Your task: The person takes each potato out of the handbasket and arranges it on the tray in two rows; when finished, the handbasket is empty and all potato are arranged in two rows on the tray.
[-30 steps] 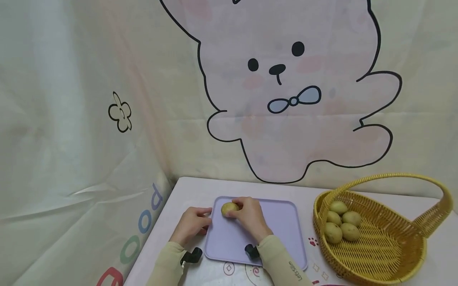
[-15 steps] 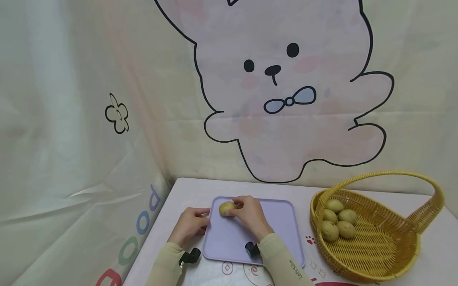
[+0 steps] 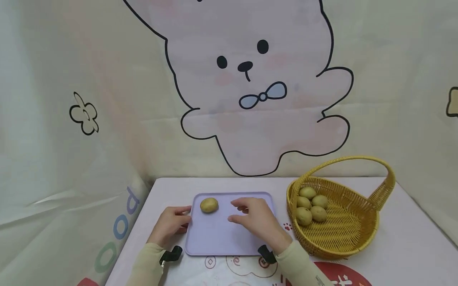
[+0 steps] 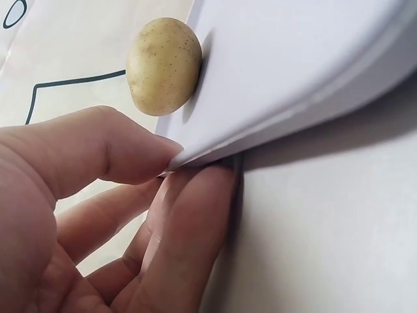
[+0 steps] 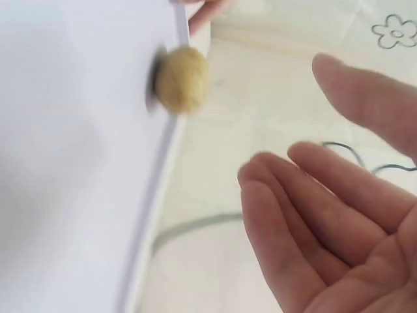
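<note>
"Where's the potato (image 3: pixel 209 205)?"
"On the tray (image 3: pixel 214 238), near its far left corner. Right hand (image 3: pixel 258 218): fingers apart; left hand (image 3: pixel 169 225) apparently pinching the tray."
"Risk?"
"Tipping could roll it off."

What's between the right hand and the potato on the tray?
In the head view, only bare tray lies between the right hand and that potato.

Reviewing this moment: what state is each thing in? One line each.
Tray: face up, bearing one potato.
Potato: unpeeled, lying free.
Basket: upright, partly filled.
Basket's visible potatoes: five, unpeeled, clustered.
Left hand: pinches the tray's edge.
Right hand: holds nothing, thumb and fingers apart.
</note>
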### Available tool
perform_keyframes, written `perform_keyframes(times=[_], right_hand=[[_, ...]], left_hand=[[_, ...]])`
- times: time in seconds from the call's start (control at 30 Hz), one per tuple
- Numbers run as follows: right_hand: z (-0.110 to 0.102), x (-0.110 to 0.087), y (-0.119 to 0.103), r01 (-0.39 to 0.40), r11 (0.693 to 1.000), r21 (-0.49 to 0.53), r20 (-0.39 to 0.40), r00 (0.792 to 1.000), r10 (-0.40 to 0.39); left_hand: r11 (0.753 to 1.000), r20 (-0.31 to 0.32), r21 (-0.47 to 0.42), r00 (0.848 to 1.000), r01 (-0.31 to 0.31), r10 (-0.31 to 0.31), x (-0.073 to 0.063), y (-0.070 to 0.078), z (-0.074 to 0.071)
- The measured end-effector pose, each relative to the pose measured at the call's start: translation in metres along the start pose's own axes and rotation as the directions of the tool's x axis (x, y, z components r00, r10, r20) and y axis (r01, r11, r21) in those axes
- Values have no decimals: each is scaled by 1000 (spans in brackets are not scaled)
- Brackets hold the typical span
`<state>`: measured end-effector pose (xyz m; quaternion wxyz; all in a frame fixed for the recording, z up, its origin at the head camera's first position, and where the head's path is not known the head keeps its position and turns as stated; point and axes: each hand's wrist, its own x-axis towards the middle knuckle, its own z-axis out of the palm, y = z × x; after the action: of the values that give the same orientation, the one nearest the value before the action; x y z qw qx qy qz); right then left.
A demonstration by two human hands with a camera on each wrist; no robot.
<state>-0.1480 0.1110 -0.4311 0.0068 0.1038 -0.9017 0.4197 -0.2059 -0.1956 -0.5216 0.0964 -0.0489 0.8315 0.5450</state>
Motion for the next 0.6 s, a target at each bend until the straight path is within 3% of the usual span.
perform_keyframes(times=[0.23, 0.4, 0.6], right_hand=[[-62, -54, 9, 82, 984, -160, 36, 996, -77], [-103, -78, 28, 52, 963, -265, 7, 999, -52], [-153, -96, 60, 11, 943, -332, -33, 999, -24]], left_hand=[[999, -18, 29, 1000, 22, -21, -5, -1, -13], [999, -6, 29, 1000, 16, -15, -4, -1, -12], [1000, 17, 20, 1000, 2, -2, 0, 1, 0]])
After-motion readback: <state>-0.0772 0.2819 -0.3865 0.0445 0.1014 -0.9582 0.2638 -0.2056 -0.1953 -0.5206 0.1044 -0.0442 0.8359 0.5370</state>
